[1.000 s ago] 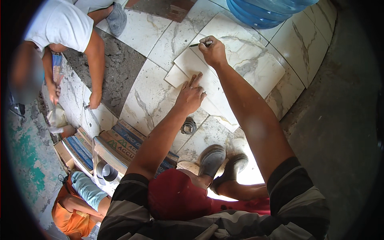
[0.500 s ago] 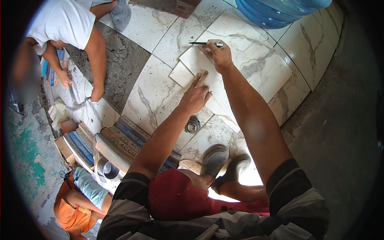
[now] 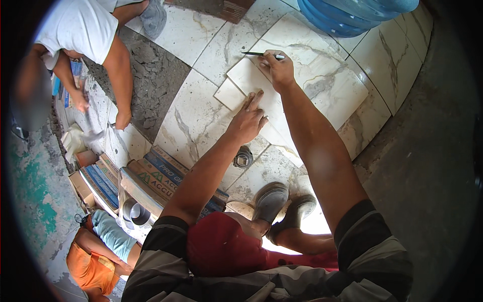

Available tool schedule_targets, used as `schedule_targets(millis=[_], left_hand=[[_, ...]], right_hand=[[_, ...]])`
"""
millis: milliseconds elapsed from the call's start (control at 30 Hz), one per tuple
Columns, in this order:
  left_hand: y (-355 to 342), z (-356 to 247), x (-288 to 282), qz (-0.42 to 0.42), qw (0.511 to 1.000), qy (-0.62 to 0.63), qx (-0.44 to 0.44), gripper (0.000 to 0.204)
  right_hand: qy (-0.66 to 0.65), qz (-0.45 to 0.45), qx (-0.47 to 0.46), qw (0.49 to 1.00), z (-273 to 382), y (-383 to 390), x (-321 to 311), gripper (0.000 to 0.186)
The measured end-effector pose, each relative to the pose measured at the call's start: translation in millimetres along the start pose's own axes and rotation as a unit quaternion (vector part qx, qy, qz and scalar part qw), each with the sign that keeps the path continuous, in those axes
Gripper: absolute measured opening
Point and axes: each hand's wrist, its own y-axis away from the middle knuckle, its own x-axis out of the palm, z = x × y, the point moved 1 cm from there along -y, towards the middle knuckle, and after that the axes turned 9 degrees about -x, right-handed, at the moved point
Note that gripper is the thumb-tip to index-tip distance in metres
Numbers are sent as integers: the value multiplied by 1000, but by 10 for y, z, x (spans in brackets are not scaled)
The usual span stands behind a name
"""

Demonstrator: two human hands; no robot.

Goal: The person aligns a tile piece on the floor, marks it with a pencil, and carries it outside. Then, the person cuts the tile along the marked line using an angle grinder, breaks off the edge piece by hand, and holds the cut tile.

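My right hand (image 3: pixel 276 70) is closed on a black marker with a white end (image 3: pixel 255 53), its tip pointing left above the tiles. My left hand (image 3: pixel 246 123) lies with fingers stretched out, pressing on white tile pieces. Close to its fingertips are a small white tile piece (image 3: pixel 229 94) and a longer plain white piece (image 3: pixel 245 73). These lie at the edge of a grey-veined marble-look tile (image 3: pixel 347 93), partly under my right arm. Just below my left wrist, a dark tape measure (image 3: pixel 243 157) sits on the floor tiles.
Boxed tiles (image 3: pixel 161 173) stand at lower left. A co-worker (image 3: pixel 83 30) at upper left works with a hammer-like tool beside rough mortar (image 3: pixel 151 75). Another person in orange (image 3: pixel 90 264) is at lower left. A large blue water jug (image 3: pixel 352 15) stands at the top.
My hands and the marker hold almost the same place relative to the tiles. The co-worker's hand with the tool has moved slightly, and the person in orange has shifted a little.
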Motion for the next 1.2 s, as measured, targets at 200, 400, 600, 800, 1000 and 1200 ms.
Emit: schedule_targets(millis=[200,400,600,800,1000,1200], left_hand=[[-3,-33,-37,6,1000,-9,-3,23],[-2,-36,3,21,1000,8,-17,29],[-13,-30,40,15,1000,0,-11,28],[-43,2,52,18,1000,-10,-11,29],[-46,33,124,31,999,14,6,36],[-34,1,104,26,1000,-8,9,27]], right_hand=[[98,26,-36,994,101,-67,-85,13],[-161,-21,-100,982,792,262,-655,17],[365,-179,24,913,1120,1529,-1730,20],[478,-288,-13,830,511,2564,-2111,28],[416,-277,1,866,207,2746,-2283,25],[396,-267,31,878,222,2707,-2114,27]])
